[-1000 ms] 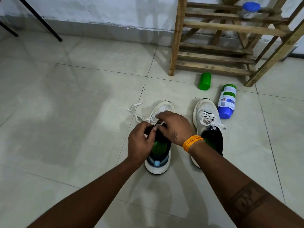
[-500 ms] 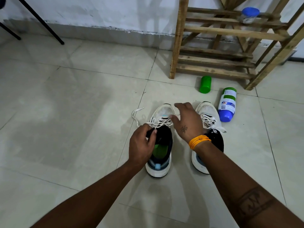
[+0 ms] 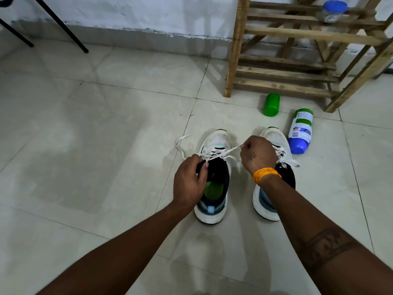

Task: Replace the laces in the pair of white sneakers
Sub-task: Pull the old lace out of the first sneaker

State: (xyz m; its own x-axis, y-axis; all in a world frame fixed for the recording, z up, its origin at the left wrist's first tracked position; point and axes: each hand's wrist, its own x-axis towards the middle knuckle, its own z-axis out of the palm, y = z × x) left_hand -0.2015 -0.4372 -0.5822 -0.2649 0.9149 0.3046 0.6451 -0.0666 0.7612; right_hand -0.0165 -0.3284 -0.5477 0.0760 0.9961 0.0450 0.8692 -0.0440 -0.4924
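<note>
- Two white sneakers stand side by side on the tiled floor (image 3: 106, 145), toes pointing away from the person, heels toward the camera.
- The left shoe (image 3: 214, 186) is the one being worked on — its black collar gapes open and a green insole shows inside.
- The left hand (image 3: 188, 182) grips the near left side of that shoe's collar, fingers curled around the black edge and the thumb lying on top.
- The right hand (image 3: 258, 155) is closed in a pinch on a strand of the white lace (image 3: 229, 150); the strand runs taut from the eyelets up and to the right, straight into the fingertips.
- Crossed lace rows sit over the tongue, just ahead of the left thumb.
- The other end of the lace trails off the shoe's left side, loops over the tile and ends in a loose tip lying on the floor.
- An orange band (image 3: 265, 174) wraps the right wrist, and it covers part of the right shoe (image 3: 274, 141) behind it.
- That right shoe is laced, with a bow (image 3: 286, 160) peeking out just past the wrist.
- A blue and white bottle (image 3: 301, 130) lies on its side just right of the right shoe's toe — close, though whether they touch is hard to call.
- A green cap (image 3: 271, 104) lies farther back, near the foot of a wooden rack (image 3: 234, 50).
- A blue-lidded jar (image 3: 332, 10) sits up on one of the rack's slats, by the wall.
- Black legs (image 3: 61, 26) slant down to the floor at the far left.
</note>
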